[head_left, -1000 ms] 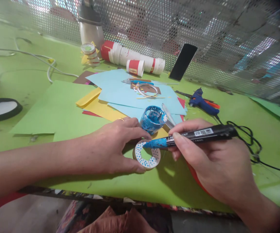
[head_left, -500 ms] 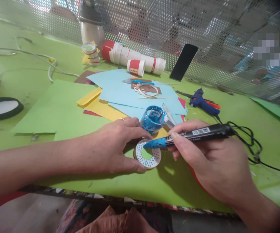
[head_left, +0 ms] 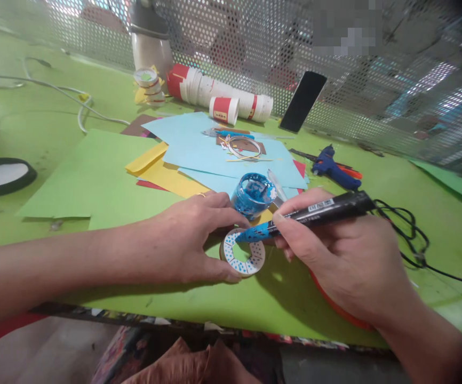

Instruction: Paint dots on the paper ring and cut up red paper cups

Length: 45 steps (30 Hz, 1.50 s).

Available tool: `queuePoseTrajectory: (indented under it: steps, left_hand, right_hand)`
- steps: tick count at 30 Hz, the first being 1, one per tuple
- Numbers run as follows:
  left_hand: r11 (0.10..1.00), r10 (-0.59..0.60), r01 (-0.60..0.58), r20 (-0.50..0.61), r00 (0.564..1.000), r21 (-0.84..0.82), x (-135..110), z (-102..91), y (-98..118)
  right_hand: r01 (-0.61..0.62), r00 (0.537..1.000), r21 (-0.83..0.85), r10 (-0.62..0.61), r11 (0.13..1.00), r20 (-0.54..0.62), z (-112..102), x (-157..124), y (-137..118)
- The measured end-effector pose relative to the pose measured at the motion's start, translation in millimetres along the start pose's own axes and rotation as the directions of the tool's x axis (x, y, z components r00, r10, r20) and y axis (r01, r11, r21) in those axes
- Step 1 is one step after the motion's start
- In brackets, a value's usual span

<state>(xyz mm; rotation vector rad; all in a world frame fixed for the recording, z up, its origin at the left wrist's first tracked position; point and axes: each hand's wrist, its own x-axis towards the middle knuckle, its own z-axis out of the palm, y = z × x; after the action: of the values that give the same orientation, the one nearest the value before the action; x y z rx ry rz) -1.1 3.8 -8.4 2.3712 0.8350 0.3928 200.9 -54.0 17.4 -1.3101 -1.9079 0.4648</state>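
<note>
My left hand grips a small round cup-like piece between thumb and fingers. Its white ring-shaped top carries blue dots and dark dividing lines, with a green middle. In my right hand is a black marker, its front end coated in blue paint. The marker's tip is at the upper part of the white ring; whether it touches cannot be told. Just behind stands an open glass jar smeared with blue paint. Something orange-red shows under my right hand, mostly hidden.
Blue paper sheets and a yellow sheet lie behind the jar. A blue glue gun with a black cord is at right. Stacked paper cups and a leaning phone stand near the mesh screen. The table edge is close in front.
My right hand has shifted slightly left and the marker is tilted a little differently, its tip still at the ring. My left hand stays in place on the round piece.
</note>
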Motion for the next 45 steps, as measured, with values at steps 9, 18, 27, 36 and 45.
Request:
queuePoseTrajectory:
  steps: [9, 18, 27, 36, 45]
  left_hand:
    - [1.000, 0.021, -0.021, -0.003, 1.000, 0.022, 0, 0.9, 0]
    - [1.000, -0.010, 0.010, -0.007, 1.000, -0.001, -1, 0.8, 1]
    - [1.000, 0.017, -0.017, -0.005, 1.000, 0.003, -1, -0.5, 1]
    - [1.000, 0.019, -0.019, 0.006, 1.000, 0.003, -2, -1.1, 1]
    - [0.998, -0.055, 0.056, 0.043, 0.998, -0.022, -1, -2.8, 3]
  right_hand:
    - [-0.045, 0.998, 0.070, 0.048, 0.997, -0.048, 4, 2, 4]
    - [-0.067, 0.994, 0.067, 0.072, 0.996, -0.084, 5, -1, 6]
    - [-0.100, 0.928, 0.460, 0.250, 0.882, -0.276, -1, -5, 7]
    - [-0.079, 0.935, 0.426, 0.215, 0.901, -0.281, -1, -6, 8]
    - [-0.006, 0.924, 0.555, 0.217, 0.832, -0.314, -7, -4, 3]
